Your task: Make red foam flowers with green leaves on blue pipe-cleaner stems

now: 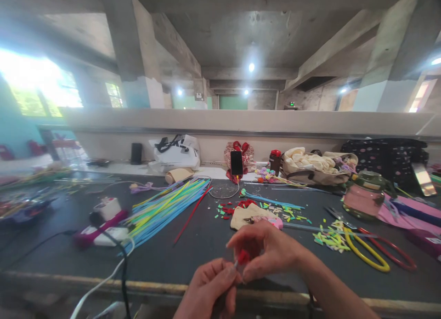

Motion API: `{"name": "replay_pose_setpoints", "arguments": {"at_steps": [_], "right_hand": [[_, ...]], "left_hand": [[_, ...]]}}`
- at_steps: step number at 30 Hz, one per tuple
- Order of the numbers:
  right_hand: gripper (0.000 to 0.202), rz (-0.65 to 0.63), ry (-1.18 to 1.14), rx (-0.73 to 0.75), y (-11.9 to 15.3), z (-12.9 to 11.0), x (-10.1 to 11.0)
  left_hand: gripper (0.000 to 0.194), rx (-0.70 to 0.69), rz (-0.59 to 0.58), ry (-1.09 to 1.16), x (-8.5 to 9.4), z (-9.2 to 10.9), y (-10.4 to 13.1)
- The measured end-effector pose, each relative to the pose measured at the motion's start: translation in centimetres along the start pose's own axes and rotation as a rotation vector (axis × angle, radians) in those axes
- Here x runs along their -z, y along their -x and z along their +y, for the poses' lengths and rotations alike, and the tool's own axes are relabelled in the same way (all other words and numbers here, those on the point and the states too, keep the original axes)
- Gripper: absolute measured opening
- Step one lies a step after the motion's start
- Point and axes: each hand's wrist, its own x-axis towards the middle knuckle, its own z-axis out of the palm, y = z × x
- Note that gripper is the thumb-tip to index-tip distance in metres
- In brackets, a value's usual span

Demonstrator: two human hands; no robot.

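Low in the middle of the head view, my left hand (214, 284) is closed in a pinch on the thin pale stem of a small red fuzzy flower (244, 256). Over from the right comes my right hand (270, 249), its fingers and thumb curled around the red head; the exact contact is partly hidden. Just beyond my hands lie a cream cloth (239, 217) and a pink-handled tool (272, 221) with a metal tip. Behind them are red cut pieces (227, 211). Green and yellow cut pieces (289, 212) lie further right.
A bundle of blue, green and yellow fuzzy sticks (172, 213) lies left, with a single red stick (193, 215). Scissors (368, 250) and a jug (363, 197) stand right. A power strip (106, 229) with cables is left. A phone (236, 162) leans at the back.
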Motion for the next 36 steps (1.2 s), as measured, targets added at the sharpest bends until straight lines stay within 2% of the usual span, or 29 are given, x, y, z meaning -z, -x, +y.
{"name": "replay_pose_setpoints", "arguments": {"at_steps": [2, 3, 9, 12, 16, 23, 27, 30, 33, 36], "right_hand": [[0.061, 0.035, -0.036, 0.037, 0.2, 0.3, 0.2], [0.063, 0.066, -0.059, 0.043, 0.2, 0.6, 0.1], [0.033, 0.266, -0.28, 0.087, 0.1, 2.1, -1.9], [0.028, 0.335, -0.363, 0.143, -0.3, 2.3, -3.0], [0.026, 0.355, -0.443, 0.171, -0.5, 2.1, -3.5], [0.035, 0.372, -0.442, 0.137, -0.9, 2.1, -3.4], [0.036, 0.432, -0.436, 0.172, -1.0, 2.1, -3.6], [0.028, 0.505, -0.387, 0.151, -1.1, 2.1, -4.0], [0.024, 0.555, -0.298, 0.127, -1.4, 2.0, -4.5], [0.022, 0.578, -0.269, 0.229, -2.0, 1.3, -5.1]], "left_hand": [[0.029, 0.0, 0.038, -0.023, 0.1, 0.3, 0.1], [0.03, -0.007, 0.057, -0.026, 0.1, 0.5, 0.2], [0.031, -0.154, 0.187, -0.104, -0.2, 1.6, 0.7], [0.029, -0.203, 0.223, -0.16, -0.4, 2.0, 0.9], [0.029, -0.221, 0.232, -0.191, -0.5, 2.1, 0.9], [0.03, -0.202, 0.211, -0.154, -0.6, 2.1, 0.8], [0.025, -0.284, 0.275, -0.147, -0.6, 2.1, 0.6], [0.02, -0.41, 0.304, -0.1, -0.6, 2.7, 0.3], [0.016, -0.501, 0.286, 0.037, -0.8, 3.8, 0.1], [0.013, -0.471, 0.231, 0.156, -1.2, 4.8, 0.2]]}}
